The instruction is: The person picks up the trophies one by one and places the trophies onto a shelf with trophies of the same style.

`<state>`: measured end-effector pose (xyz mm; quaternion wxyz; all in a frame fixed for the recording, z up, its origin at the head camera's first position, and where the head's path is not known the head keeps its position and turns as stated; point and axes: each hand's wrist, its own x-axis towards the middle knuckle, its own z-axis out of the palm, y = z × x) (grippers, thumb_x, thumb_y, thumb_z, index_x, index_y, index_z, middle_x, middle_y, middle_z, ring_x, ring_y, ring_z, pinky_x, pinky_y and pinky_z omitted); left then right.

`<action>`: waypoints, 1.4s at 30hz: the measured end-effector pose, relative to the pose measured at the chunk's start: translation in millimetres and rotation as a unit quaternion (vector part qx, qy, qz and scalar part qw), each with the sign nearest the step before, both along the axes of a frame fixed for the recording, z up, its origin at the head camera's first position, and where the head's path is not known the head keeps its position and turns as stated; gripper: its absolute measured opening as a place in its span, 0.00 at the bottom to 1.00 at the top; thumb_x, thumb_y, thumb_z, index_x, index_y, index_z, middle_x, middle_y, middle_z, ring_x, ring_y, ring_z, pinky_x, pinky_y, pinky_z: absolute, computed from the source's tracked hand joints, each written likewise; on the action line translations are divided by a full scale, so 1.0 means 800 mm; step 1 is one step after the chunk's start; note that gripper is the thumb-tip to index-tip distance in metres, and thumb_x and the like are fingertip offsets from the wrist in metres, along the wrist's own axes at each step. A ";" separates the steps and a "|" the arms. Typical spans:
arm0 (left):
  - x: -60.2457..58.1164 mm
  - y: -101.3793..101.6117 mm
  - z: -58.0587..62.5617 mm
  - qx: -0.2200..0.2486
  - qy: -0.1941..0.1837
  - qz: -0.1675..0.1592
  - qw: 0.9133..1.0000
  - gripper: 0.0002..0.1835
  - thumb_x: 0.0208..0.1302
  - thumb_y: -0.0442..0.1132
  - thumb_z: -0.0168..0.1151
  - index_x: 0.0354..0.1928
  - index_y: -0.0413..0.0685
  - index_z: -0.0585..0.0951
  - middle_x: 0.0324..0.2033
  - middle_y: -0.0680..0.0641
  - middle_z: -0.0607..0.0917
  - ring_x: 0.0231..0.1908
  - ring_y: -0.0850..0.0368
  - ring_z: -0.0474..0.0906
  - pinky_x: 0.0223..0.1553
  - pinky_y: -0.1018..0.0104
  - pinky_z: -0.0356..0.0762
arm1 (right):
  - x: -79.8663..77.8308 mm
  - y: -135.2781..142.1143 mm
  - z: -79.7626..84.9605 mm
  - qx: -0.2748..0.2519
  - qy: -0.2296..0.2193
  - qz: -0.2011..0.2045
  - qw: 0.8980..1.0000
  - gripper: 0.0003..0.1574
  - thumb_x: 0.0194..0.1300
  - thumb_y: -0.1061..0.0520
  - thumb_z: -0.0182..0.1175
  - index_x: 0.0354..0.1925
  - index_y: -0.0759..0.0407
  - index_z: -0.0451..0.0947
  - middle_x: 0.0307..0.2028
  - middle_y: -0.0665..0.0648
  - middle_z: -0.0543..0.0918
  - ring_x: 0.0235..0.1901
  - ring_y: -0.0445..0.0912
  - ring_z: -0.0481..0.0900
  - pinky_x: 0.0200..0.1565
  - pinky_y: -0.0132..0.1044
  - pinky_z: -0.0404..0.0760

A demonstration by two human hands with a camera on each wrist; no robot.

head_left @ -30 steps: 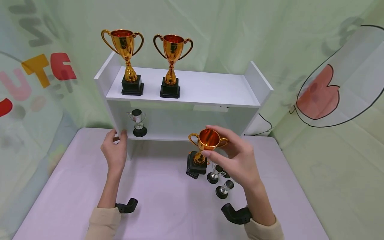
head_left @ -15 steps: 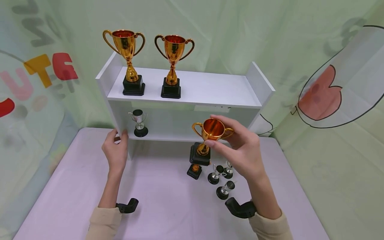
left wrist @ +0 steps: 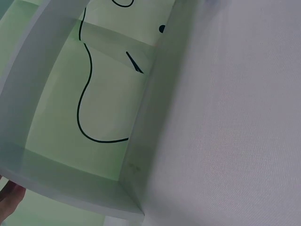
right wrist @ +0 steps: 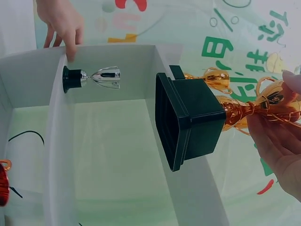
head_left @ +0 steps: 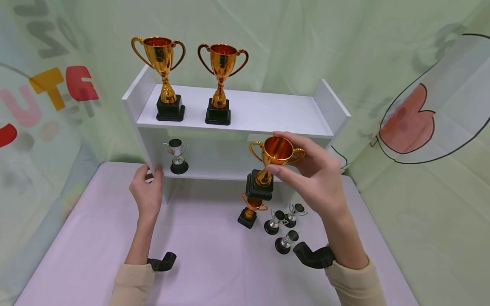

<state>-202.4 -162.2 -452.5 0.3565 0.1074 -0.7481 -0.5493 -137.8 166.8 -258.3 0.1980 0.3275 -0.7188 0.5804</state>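
My right hand [head_left: 314,170] holds a gold trophy cup [head_left: 263,177] by its bowl, in front of the shelf unit's middle board. In the right wrist view the black square base [right wrist: 193,122] of that cup hangs in the air. My left hand [head_left: 147,189] grips the left side panel of the white shelf unit [head_left: 268,110]. Two gold trophies, a left one [head_left: 166,91] and another beside it [head_left: 220,63], stand on the top board. A small silver trophy [head_left: 177,157] is on the middle board at the left.
On the table [head_left: 214,263] below the held cup stands a smaller gold trophy [head_left: 250,210]. Several silver trophies [head_left: 274,222] are grouped to its right. Printed curtains [head_left: 417,191] hang behind and beside the table.
My right hand has raised the gold trophy cup and moved it slightly right, uncovering the smaller trophies on the table. My left hand stays on the panel.
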 end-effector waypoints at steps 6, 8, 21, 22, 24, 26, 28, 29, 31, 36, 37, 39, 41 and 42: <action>0.000 -0.001 0.002 0.002 0.001 -0.001 1.000 0.14 0.71 0.36 0.62 0.54 0.38 0.86 0.50 0.39 0.87 0.37 0.57 0.79 0.33 0.84 0.73 | -0.003 -0.002 0.014 0.002 0.002 -0.028 1.000 0.36 0.51 0.80 0.69 0.60 0.71 0.79 0.49 0.55 0.88 0.41 0.46 0.85 0.49 0.31 0.85; 0.000 -0.001 0.002 0.004 0.003 -0.001 1.000 0.13 0.71 0.35 0.62 0.53 0.38 0.86 0.50 0.38 0.87 0.38 0.53 0.80 0.33 0.84 0.73 | -0.004 -0.003 0.019 -0.003 -0.002 -0.038 0.999 0.35 0.52 0.79 0.69 0.60 0.70 0.80 0.50 0.55 0.88 0.40 0.46 0.85 0.48 0.30 0.85; 0.000 0.000 0.002 0.002 0.001 -0.001 1.000 0.13 0.71 0.35 0.62 0.53 0.38 0.86 0.49 0.39 0.88 0.35 0.65 0.78 0.33 0.84 0.73 | -0.023 -0.008 0.054 -0.029 0.010 -0.048 0.998 0.30 0.55 0.76 0.70 0.58 0.66 0.83 0.49 0.59 0.88 0.38 0.48 0.85 0.45 0.31 0.86; 0.000 0.000 0.002 0.003 0.001 0.000 1.000 0.13 0.70 0.35 0.63 0.52 0.38 0.86 0.49 0.39 0.88 0.35 0.65 0.78 0.33 0.84 0.73 | -0.025 -0.008 0.057 -0.028 0.011 -0.048 0.998 0.30 0.55 0.75 0.70 0.58 0.66 0.83 0.49 0.59 0.88 0.38 0.49 0.85 0.45 0.31 0.86; 0.000 0.000 0.002 0.004 0.001 0.002 1.000 0.13 0.70 0.35 0.63 0.52 0.38 0.86 0.48 0.38 0.88 0.35 0.62 0.78 0.33 0.84 0.73 | -0.027 -0.010 0.062 -0.027 0.014 -0.043 0.999 0.30 0.55 0.75 0.70 0.57 0.66 0.83 0.48 0.59 0.88 0.38 0.50 0.86 0.45 0.32 0.86; -0.001 -0.001 0.002 0.004 0.004 0.005 1.000 0.13 0.70 0.34 0.63 0.52 0.38 0.86 0.48 0.38 0.88 0.35 0.60 0.79 0.33 0.84 0.73 | -0.029 -0.012 0.066 -0.021 0.018 -0.047 0.999 0.30 0.55 0.75 0.71 0.57 0.66 0.83 0.47 0.59 0.88 0.39 0.50 0.86 0.46 0.33 0.87; -0.001 -0.001 0.002 0.002 0.005 0.007 1.000 0.13 0.70 0.34 0.62 0.52 0.38 0.86 0.48 0.37 0.88 0.35 0.60 0.79 0.33 0.84 0.73 | -0.031 -0.014 0.071 -0.020 0.020 -0.049 0.998 0.29 0.56 0.74 0.71 0.57 0.65 0.83 0.46 0.58 0.88 0.39 0.51 0.86 0.46 0.32 0.87; -0.001 -0.001 0.002 0.002 0.005 0.006 1.000 0.13 0.70 0.34 0.62 0.52 0.38 0.86 0.48 0.37 0.88 0.35 0.60 0.79 0.33 0.84 0.73 | -0.033 -0.015 0.074 -0.020 0.025 -0.047 0.998 0.29 0.56 0.74 0.71 0.57 0.66 0.83 0.46 0.59 0.88 0.39 0.51 0.85 0.46 0.33 0.87; -0.002 -0.001 0.001 0.002 0.005 0.005 1.000 0.13 0.70 0.34 0.62 0.52 0.38 0.86 0.48 0.37 0.88 0.35 0.60 0.79 0.33 0.84 0.73 | -0.038 -0.016 0.079 -0.024 0.026 -0.046 0.998 0.28 0.56 0.73 0.71 0.57 0.65 0.84 0.45 0.60 0.88 0.39 0.52 0.85 0.46 0.33 0.87; 0.000 0.000 0.001 0.004 -0.002 0.002 1.000 0.13 0.71 0.35 0.62 0.53 0.39 0.86 0.49 0.39 0.88 0.35 0.65 0.78 0.33 0.84 0.73 | -0.051 -0.017 0.091 -0.042 0.012 -0.035 0.998 0.26 0.58 0.71 0.71 0.56 0.63 0.85 0.44 0.61 0.88 0.39 0.54 0.83 0.47 0.34 0.86; 0.000 0.000 0.001 0.004 -0.003 0.002 1.000 0.13 0.71 0.35 0.62 0.53 0.39 0.86 0.49 0.39 0.88 0.35 0.66 0.78 0.33 0.84 0.73 | -0.053 -0.017 0.093 -0.047 0.005 -0.033 0.998 0.26 0.57 0.70 0.72 0.56 0.63 0.85 0.44 0.61 0.88 0.39 0.54 0.83 0.47 0.34 0.86; 0.000 -0.001 0.000 0.005 -0.002 0.001 1.000 0.13 0.71 0.35 0.62 0.53 0.40 0.86 0.49 0.39 0.88 0.35 0.68 0.78 0.33 0.84 0.74 | -0.058 -0.016 0.096 -0.057 -0.011 -0.027 0.998 0.26 0.57 0.70 0.72 0.56 0.63 0.85 0.43 0.60 0.88 0.39 0.54 0.82 0.47 0.33 0.86; 0.000 -0.001 0.000 0.006 0.000 0.000 1.000 0.13 0.71 0.35 0.62 0.53 0.39 0.86 0.48 0.39 0.88 0.34 0.70 0.77 0.33 0.84 0.74 | -0.063 -0.015 0.097 -0.065 -0.026 -0.023 0.997 0.26 0.57 0.70 0.72 0.55 0.64 0.85 0.42 0.59 0.88 0.38 0.53 0.82 0.46 0.33 0.85; 0.000 -0.001 0.000 0.007 0.001 -0.001 1.000 0.13 0.71 0.35 0.62 0.53 0.39 0.86 0.48 0.39 0.88 0.35 0.70 0.77 0.33 0.84 0.74 | -0.066 -0.015 0.098 -0.068 -0.032 -0.021 0.997 0.26 0.56 0.70 0.72 0.55 0.64 0.85 0.41 0.59 0.88 0.37 0.52 0.81 0.46 0.33 0.84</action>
